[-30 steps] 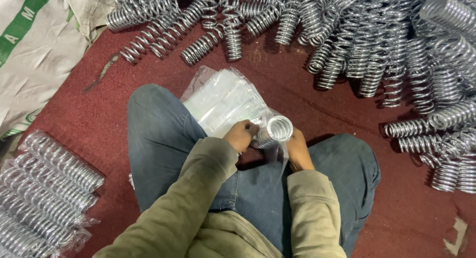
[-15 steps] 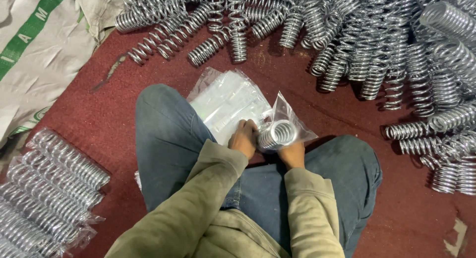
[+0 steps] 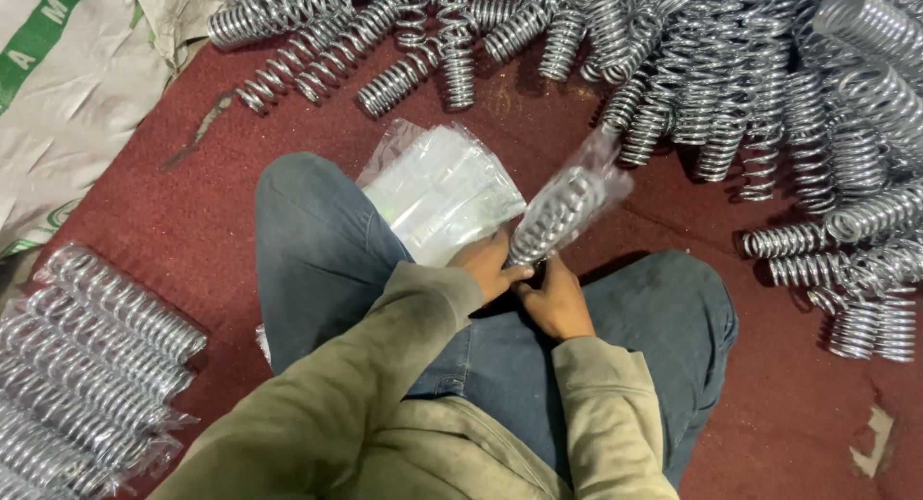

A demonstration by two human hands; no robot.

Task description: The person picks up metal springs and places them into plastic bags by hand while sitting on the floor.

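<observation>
1. Both hands, left hand (image 3: 490,264) & right hand (image 3: 556,303), fingers closed on lower end of bagged spring (image 3: 565,210).
2. Spring tilted up-right, above lap, beside stack of clear bags (image 3: 437,187).
3. Loose springs (image 3: 769,96) on red floor (image 3: 173,221).

I hold a shiny steel coil spring (image 3: 558,212) in its clear plastic sleeve, tilted toward upper right, mid-frame.

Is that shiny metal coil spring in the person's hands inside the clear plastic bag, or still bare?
Inside: clear plastic bag film wraps the shiny metal coil spring, gripped at its lower end by left hand and right hand.
</observation>
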